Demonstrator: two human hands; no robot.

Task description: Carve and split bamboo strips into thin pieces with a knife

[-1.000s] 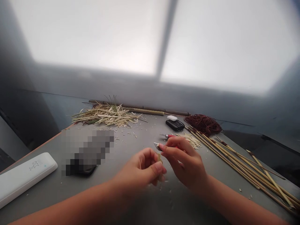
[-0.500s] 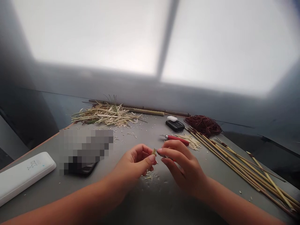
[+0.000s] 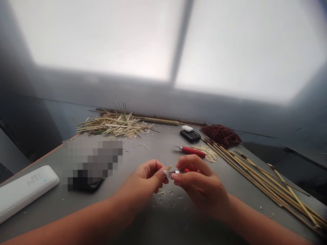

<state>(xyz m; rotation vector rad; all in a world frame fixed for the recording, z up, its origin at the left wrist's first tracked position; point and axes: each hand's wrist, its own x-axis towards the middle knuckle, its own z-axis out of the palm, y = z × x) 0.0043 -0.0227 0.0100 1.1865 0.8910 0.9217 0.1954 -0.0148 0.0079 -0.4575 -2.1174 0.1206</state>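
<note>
My left hand (image 3: 150, 177) pinches a short piece of bamboo (image 3: 168, 167), pale at its upper end; the rest is hidden by my fingers. My right hand (image 3: 201, 178) is closed on a craft knife (image 3: 178, 172) with a metal collar and a red handle partly covered by my palm. The knife's wide blade points left and lies against the bamboo piece, close to my left thumb. Below my hands, small shavings (image 3: 161, 193) lie on the grey table (image 3: 143, 221).
A second red-handled knife (image 3: 192, 151) lies by flat bamboo slips (image 3: 209, 154). Long thin sticks (image 3: 250, 170) stretch along the right. Farther back are dark red cord (image 3: 221, 135), a black case (image 3: 190, 135) and a shavings heap (image 3: 117, 124). A white box (image 3: 30, 190) is at left.
My right hand has turned the knife, so its blade now shows flat and its red handle is visible. My left hand stays nearly in place with the bamboo piece.
</note>
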